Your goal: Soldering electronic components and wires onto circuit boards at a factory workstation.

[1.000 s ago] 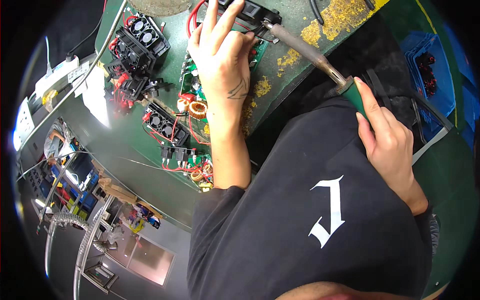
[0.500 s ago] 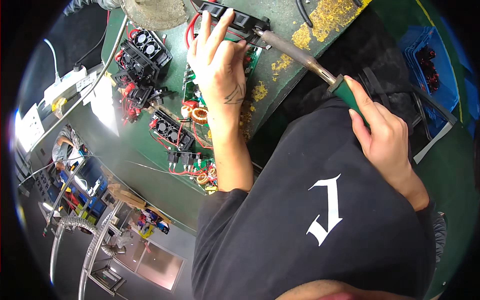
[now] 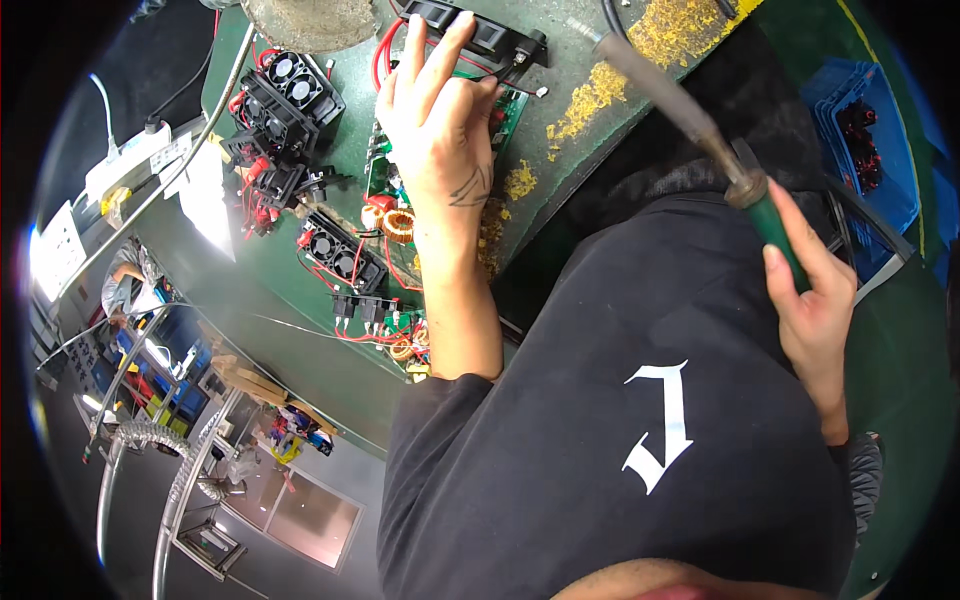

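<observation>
Up close, the black shirt (image 3: pixel 560 430) fills the lower middle, and here's the right hand (image 3: pixel 815 290), fingers closed round the green handle of a soldering iron (image 3: pixel 690 115), its barrel slanting up and left, the blurred tip well apart from the workpiece! Over to the left hand (image 3: pixel 440 130): two fingers reach out straight, their tips on a black housing (image 3: pixel 485 38), while the others bend in by the thumb, and whether those pinch anything, I cannot tell. That housing sits at the top of the green bench (image 3: pixel 545 170), red wires looping beside it, a circuit board (image 3: pixel 515 112) partly under the hand and a copper coil (image 3: pixel 398 226) near the wrist. Left of that, a twin-fan unit (image 3: pixel 340 250), then a cluster of black fan units (image 3: pixel 290 95). Off right, a blue crate (image 3: pixel 895 140) holds dark red parts. Far left, a white power strip (image 3: pixel 130 170), and beyond it another person (image 3: pixel 125 285) in grey.
</observation>
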{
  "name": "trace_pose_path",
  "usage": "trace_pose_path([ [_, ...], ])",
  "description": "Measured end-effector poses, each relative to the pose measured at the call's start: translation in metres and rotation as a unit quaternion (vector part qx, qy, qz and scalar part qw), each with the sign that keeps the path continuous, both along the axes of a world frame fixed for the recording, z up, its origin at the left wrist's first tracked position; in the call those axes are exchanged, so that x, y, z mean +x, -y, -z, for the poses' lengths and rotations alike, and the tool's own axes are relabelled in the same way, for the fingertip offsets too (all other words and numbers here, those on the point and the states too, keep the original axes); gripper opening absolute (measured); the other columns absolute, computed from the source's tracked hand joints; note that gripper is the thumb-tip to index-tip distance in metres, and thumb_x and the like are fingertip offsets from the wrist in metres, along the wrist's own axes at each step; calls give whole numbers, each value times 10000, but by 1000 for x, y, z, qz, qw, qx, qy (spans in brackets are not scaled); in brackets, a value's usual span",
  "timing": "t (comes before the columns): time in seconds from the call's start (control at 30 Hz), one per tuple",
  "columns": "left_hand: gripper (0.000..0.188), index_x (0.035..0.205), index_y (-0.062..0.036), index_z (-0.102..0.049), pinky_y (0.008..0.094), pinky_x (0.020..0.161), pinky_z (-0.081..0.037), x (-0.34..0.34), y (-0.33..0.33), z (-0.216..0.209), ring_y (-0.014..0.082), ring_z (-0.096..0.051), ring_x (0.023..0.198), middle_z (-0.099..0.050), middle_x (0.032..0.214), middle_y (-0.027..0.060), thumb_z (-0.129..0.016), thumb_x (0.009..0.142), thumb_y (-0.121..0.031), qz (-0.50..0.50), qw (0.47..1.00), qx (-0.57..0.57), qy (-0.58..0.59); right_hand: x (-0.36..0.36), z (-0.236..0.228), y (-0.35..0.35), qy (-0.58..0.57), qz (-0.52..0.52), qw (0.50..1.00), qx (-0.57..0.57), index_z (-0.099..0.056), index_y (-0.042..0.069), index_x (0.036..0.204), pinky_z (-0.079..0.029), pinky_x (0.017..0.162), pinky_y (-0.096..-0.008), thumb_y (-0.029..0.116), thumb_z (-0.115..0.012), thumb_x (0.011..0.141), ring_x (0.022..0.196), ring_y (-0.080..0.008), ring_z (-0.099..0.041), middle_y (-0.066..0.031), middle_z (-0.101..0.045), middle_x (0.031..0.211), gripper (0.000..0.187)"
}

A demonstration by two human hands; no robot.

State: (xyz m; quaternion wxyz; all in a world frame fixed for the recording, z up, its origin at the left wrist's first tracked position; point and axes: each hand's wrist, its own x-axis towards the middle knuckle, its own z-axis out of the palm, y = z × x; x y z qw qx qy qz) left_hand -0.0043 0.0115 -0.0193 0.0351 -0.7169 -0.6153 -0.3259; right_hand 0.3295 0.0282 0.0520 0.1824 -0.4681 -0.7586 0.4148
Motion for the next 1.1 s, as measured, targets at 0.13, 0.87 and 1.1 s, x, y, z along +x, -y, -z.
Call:
trace_pose_path([
  [0.13,173,744,22,-631,477,1103,-444,-3,5,6,454,-561,1335,-709,1284,176,-798,712,53,-34,999,-16,7,6,5,-9,-8,55,996,-69,-596,-19,1407,-495,850,-216,-45,-615,950,945,-66,-630,-135,-722,1266,458],
  [0.87,180,761,27,-609,471,1162,-411,-3,8,2,428,-506,1399,-658,1376,172,-786,780,50,-32,998,-51,29,8,13,-28,-8,72,996,-49,-603,-4,1408,-474,737,-191,-38,-614,963,790,-33,-555,-86,-737,1221,447],
  [1.1,166,781,26,-618,484,1158,-416,-1,6,0,437,-500,1401,-661,1370,173,-778,785,68,-35,997,-59,33,12,20,-32,-36,77,996,2,-603,-5,1409,-445,686,-186,-34,-611,967,743,-24,-501,-64,-737,1145,443],
])
